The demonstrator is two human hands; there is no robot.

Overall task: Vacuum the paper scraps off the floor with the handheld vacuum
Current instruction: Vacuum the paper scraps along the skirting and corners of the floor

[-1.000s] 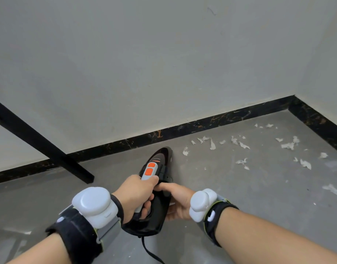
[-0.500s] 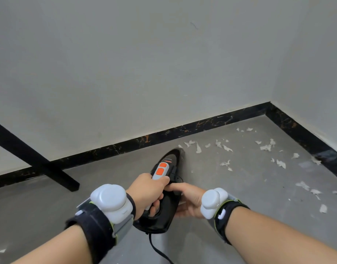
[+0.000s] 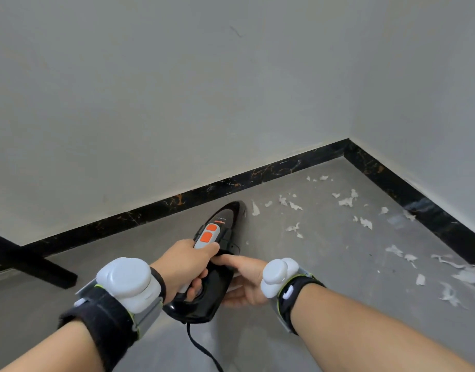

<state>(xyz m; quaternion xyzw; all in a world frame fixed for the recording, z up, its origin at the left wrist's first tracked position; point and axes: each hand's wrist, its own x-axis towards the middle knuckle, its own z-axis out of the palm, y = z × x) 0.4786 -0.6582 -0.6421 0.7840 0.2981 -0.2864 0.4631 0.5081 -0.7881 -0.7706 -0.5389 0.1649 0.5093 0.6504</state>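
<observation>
A black handheld vacuum (image 3: 225, 218) with a grey handle and two orange buttons points its nozzle toward the wall. My left hand (image 3: 185, 267) is wrapped around the handle, thumb just below the buttons. My right hand (image 3: 244, 280) holds the vacuum's body from the right side, index finger laid along it. White paper scraps (image 3: 292, 205) lie on the grey floor just right of the nozzle, and more paper scraps (image 3: 346, 201) spread toward the corner and along the right wall. A black cord (image 3: 201, 347) trails from the vacuum's rear.
A black baseboard (image 3: 257, 178) runs along both walls and meets in a corner at the upper right. A black slanted furniture leg (image 3: 29, 264) stands on the floor at the left. Grey floor (image 3: 324, 264) lies between my hands and the scraps.
The vacuum's nozzle has moved forward and to the right, closer to the scraps by the wall. The scraps that lay beside its tip are gone. Both hands keep their grip.
</observation>
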